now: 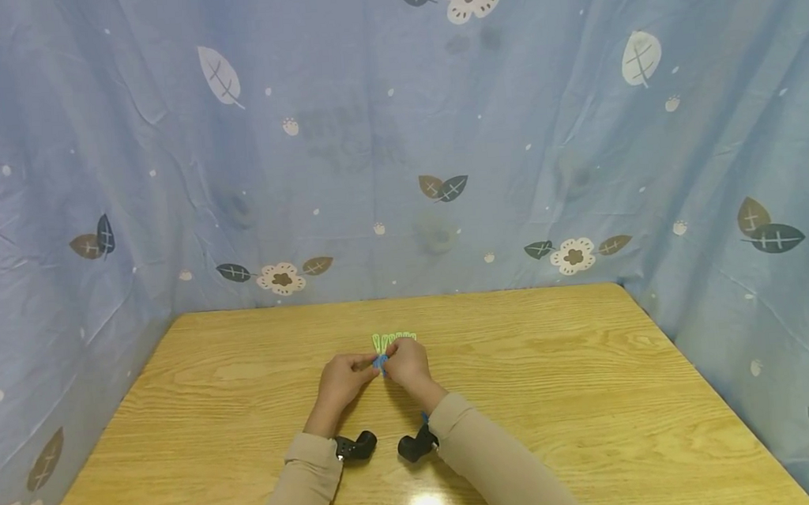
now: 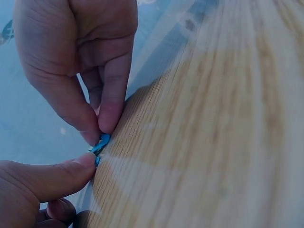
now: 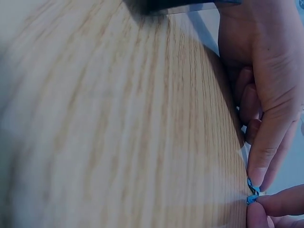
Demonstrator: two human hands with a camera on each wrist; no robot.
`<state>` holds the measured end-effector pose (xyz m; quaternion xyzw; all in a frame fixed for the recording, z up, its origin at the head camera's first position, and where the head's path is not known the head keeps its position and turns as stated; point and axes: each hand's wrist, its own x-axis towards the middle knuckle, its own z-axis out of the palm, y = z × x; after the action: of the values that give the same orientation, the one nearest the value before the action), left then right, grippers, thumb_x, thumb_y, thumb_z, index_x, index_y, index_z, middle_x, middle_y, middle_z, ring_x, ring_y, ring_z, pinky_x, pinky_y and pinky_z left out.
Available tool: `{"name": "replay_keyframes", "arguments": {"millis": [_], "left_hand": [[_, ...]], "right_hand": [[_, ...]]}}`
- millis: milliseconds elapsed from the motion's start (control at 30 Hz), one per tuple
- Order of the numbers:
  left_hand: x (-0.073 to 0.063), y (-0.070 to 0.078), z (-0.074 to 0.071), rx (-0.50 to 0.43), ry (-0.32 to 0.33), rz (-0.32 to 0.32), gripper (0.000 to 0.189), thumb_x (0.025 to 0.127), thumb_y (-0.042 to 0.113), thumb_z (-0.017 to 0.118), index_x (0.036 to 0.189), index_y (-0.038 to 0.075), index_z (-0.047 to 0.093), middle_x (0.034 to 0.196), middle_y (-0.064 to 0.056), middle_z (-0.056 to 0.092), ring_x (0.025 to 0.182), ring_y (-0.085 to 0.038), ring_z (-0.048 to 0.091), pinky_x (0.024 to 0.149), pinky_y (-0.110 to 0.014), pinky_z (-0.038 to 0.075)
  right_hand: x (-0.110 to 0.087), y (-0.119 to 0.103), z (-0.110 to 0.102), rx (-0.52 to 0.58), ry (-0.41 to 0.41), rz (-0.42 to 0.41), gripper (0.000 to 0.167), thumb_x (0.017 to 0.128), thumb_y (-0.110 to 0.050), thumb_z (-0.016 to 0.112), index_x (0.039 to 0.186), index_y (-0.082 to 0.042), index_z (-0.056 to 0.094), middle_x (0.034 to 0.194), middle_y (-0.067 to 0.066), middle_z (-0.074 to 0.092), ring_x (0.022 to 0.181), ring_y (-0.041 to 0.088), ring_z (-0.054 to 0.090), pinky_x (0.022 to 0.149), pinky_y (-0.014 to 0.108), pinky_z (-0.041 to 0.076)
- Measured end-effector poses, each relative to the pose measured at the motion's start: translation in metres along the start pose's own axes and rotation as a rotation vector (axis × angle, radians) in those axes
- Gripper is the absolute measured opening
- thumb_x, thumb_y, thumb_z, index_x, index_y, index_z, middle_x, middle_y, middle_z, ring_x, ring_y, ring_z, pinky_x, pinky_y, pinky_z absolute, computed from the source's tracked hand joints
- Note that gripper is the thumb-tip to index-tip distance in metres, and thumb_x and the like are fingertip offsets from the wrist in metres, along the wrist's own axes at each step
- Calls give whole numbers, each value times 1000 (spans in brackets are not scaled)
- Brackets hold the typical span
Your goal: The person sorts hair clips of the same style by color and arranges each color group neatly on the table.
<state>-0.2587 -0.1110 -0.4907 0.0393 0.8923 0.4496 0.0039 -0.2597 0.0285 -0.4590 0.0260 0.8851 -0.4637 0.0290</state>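
Both hands met over the middle of the counter (image 1: 247,423), each pinching one small blue clip (image 1: 382,363) between thumb and forefinger. The left hand (image 1: 341,382) gripped it from the left, the right hand (image 1: 408,362) from the right, fingertips nearly touching. Just beyond them, on the far side, lay a row of green clips (image 1: 393,339). The blue clip looked tiny, light and thin, probably springy and easy to lose; it would best be held at its ends with fingertips, firmly but without bending it. Its exact shape was too small to tell.
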Motion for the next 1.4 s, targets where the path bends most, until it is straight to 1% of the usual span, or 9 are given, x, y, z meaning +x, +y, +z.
{"name": "replay_keyframes", "arguments": {"millis": [333, 467, 533, 667, 767, 1000, 1133, 1233, 1400], "left_hand": [[1, -1, 2, 23, 13, -12, 31, 84, 25, 72, 114, 17, 72, 68, -2, 59, 59, -14, 40, 55, -26, 35], [1, 0, 0, 26, 22, -10, 30, 83, 25, 73, 113, 18, 72, 81, -5, 68, 62, -15, 44, 57, -28, 39], [1, 1, -1, 23, 30, -7, 30, 83, 25, 73, 112, 18, 72, 94, -6, 72, 70, -17, 52, 62, -32, 45], [2, 3, -3, 8, 42, -7, 29, 84, 26, 72, 112, 19, 73, 116, -6, 68, 103, -26, 62, 85, -43, 50], [2, 4, -4, -3, 36, -9, 29, 84, 25, 72, 113, 18, 72, 119, -7, 67, 114, -31, 59, 91, -48, 48], [0, 4, -2, -9, 22, 2, 30, 85, 25, 72, 114, 20, 72, 121, -7, 66, 115, -33, 58, 92, -50, 48], [-2, 4, -2, -17, 17, 7, 30, 85, 25, 71, 115, 19, 71, 122, -9, 65, 117, -34, 56, 94, -52, 46], [-3, 3, -2, -17, 15, 8, 30, 86, 25, 70, 115, 20, 71, 123, -9, 65, 118, -34, 56, 94, -52, 46], [-2, 2, -2, -10, 19, 4, 31, 85, 26, 71, 116, 20, 71, 123, -8, 65, 117, -34, 56, 93, -51, 47]], "right_hand": [[-5, 7, -12, -37, 12, -42, 14, 82, -2, 66, 96, 4, 67, 96, 17, 68, 70, 19, 62, 58, 25, 52], [-9, 13, -27, 28, -16, -67, 15, 84, -5, 66, 97, 3, 67, 93, 16, 68, 69, 20, 64, 59, 26, 53], [-11, 16, -34, 69, -36, -79, 17, 84, -6, 66, 97, 4, 67, 92, 16, 67, 67, 21, 65, 58, 27, 54], [-16, 24, -46, 115, -57, -95, 18, 85, -8, 65, 99, 3, 67, 93, 15, 67, 68, 20, 64, 59, 28, 53], [-23, 30, -53, 123, -63, -113, 20, 85, -8, 66, 100, 4, 67, 93, 15, 67, 71, 18, 63, 60, 28, 53], [-45, 46, -68, 190, -135, -124, 23, 87, -8, 65, 105, 6, 65, 95, 14, 66, 79, 17, 61, 67, 32, 54], [-57, 57, -73, 250, -171, -144, 26, 89, -8, 64, 108, 10, 62, 98, 18, 66, 84, 21, 63, 71, 36, 55], [-72, 54, -80, 282, -207, -162, 27, 90, -4, 62, 110, 14, 60, 99, 23, 65, 87, 29, 64, 73, 39, 55], [-79, 66, -80, 313, -233, -160, 29, 88, -4, 64, 111, 12, 59, 101, 21, 64, 88, 25, 63, 72, 28, 55]]}}
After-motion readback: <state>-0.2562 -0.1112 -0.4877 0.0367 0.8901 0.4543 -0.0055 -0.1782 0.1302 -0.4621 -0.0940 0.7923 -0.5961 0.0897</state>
